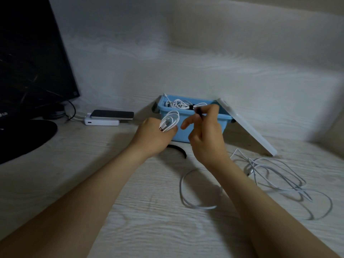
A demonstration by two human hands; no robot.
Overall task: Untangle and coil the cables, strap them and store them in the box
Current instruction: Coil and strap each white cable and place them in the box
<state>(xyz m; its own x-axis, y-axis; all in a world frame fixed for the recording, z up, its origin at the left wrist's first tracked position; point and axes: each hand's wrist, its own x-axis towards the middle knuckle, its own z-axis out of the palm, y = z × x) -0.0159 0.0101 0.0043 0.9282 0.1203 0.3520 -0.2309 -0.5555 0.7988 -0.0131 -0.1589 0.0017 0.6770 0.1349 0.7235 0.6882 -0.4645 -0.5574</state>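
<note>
My left hand point(150, 135) grips a small coil of white cable point(170, 121) in front of the blue box point(219, 123). Beside it, my right hand point(206, 133) pinches a black strap point(198, 112) between thumb and forefinger, just right of the coil. The box holds several coiled white cables point(182, 104), one bound with a black strap. Another black strap point(178, 148) lies curved on the desk below my hands. Loose white cables lie on the desk: a single loop point(181, 189) near my right forearm and a tangle point(279, 175) at the right.
The white box lid point(247, 127) leans against the box's right side. A phone point(113, 114) rests on a white power bank point(101, 122) at the left. A black monitor point(31, 58) with its round base stands at far left. A wall runs behind the box.
</note>
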